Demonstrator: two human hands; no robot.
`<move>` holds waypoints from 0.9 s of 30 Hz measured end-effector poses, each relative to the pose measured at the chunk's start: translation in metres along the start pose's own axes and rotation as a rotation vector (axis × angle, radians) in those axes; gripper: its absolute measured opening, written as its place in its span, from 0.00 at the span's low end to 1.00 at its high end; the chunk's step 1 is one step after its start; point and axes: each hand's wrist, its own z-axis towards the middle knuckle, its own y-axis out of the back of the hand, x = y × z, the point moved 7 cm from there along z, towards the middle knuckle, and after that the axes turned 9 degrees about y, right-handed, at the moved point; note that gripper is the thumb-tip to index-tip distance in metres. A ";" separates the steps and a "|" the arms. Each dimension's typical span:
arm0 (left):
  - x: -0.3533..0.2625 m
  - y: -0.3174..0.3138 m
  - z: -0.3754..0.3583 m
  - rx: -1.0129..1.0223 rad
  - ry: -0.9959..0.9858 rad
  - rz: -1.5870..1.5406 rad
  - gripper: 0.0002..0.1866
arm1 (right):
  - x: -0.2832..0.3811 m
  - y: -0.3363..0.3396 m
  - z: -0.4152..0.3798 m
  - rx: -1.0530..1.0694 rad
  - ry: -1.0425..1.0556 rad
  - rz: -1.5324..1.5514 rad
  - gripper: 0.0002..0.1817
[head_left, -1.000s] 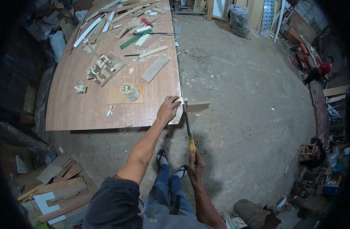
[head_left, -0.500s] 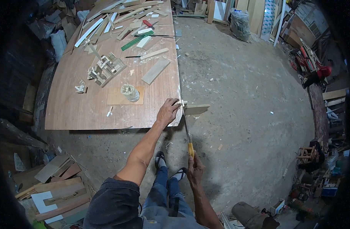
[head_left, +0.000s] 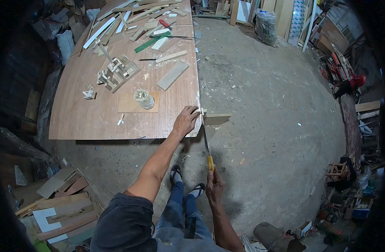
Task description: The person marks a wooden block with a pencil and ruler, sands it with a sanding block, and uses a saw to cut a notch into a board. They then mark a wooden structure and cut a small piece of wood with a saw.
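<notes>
Plywood table: left hand pins a half-hidden strip; right hand grips the saw.

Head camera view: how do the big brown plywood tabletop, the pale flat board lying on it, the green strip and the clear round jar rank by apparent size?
1. Big brown plywood tabletop
2. Pale flat board
3. Green strip, narrower, though farther away, so unsure
4. Clear round jar

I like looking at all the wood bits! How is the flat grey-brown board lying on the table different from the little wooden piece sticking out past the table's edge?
The flat grey-brown board lies wholly on the big brown plywood table, untouched; the little wooden piece overhangs the floor, held by the left hand. The board looks longer and greyer; the piece paler tan. A saw in the right hand meets only the piece. Both are flat wood.
</notes>
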 end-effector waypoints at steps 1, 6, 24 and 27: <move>-0.001 -0.001 -0.001 0.002 -0.009 0.016 0.09 | 0.000 0.001 -0.007 -0.017 0.024 -0.012 0.21; -0.001 0.000 0.001 0.002 -0.008 0.009 0.09 | 0.007 0.002 -0.009 -0.033 0.062 -0.016 0.21; -0.002 0.001 0.001 0.003 -0.014 0.010 0.09 | 0.008 0.013 -0.018 0.034 0.005 -0.051 0.21; -0.003 0.001 0.001 0.004 -0.027 0.020 0.09 | 0.013 0.016 -0.019 0.009 -0.003 0.012 0.21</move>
